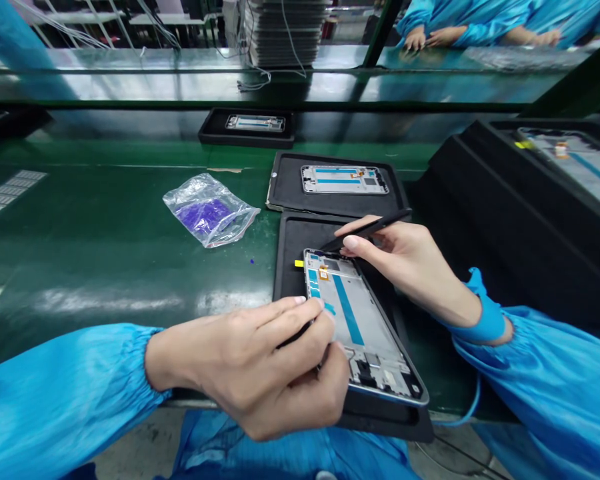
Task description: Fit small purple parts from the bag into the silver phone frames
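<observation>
A phone frame (375, 320) with blue strips lies tilted over a black tray (300, 233) at the table's near edge. My left hand (275, 360) grips its left edge, fingers bent and thumb near the lower side. In my right hand (400, 257) is a pair of black tweezers (370, 229), held like a pen. Their tip reaches the frame's far end, close to its top edge; whether anything is pinched there is too small to tell. A yellow tab (299, 264) sticks out at the frame's upper left. A blue band circles my right wrist.
Behind lies another tray (285, 180) with a second phone frame (345, 180); a smaller tray (205, 130) sits farther back. Left is a clear bag (210, 212) of purple pieces. Stacked black trays (460, 193) rise at right. Co-workers' hands (430, 39) rest beyond the rail.
</observation>
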The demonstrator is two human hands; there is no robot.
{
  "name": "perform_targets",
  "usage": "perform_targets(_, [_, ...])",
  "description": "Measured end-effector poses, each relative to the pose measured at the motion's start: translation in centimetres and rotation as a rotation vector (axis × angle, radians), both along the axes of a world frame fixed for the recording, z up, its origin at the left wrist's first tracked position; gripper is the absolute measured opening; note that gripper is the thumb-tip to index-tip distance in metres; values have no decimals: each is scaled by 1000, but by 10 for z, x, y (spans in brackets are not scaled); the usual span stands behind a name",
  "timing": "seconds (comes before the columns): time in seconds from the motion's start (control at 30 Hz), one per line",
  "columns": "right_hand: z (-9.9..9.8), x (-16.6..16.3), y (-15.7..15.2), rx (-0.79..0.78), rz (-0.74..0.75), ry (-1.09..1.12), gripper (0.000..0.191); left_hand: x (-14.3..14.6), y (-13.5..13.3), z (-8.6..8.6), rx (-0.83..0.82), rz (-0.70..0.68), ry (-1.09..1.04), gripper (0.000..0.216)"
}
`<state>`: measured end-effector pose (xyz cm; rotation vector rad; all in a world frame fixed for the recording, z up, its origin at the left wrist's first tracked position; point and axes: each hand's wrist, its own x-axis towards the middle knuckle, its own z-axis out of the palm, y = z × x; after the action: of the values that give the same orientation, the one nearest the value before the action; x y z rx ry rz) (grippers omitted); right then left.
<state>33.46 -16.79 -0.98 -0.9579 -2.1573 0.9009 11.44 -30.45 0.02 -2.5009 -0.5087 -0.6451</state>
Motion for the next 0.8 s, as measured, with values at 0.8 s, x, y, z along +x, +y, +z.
perform_targets(0.8, [-2, 4, -9, 255, 66, -105, 16, 0, 0, -2, -13, -23, -3, 18])
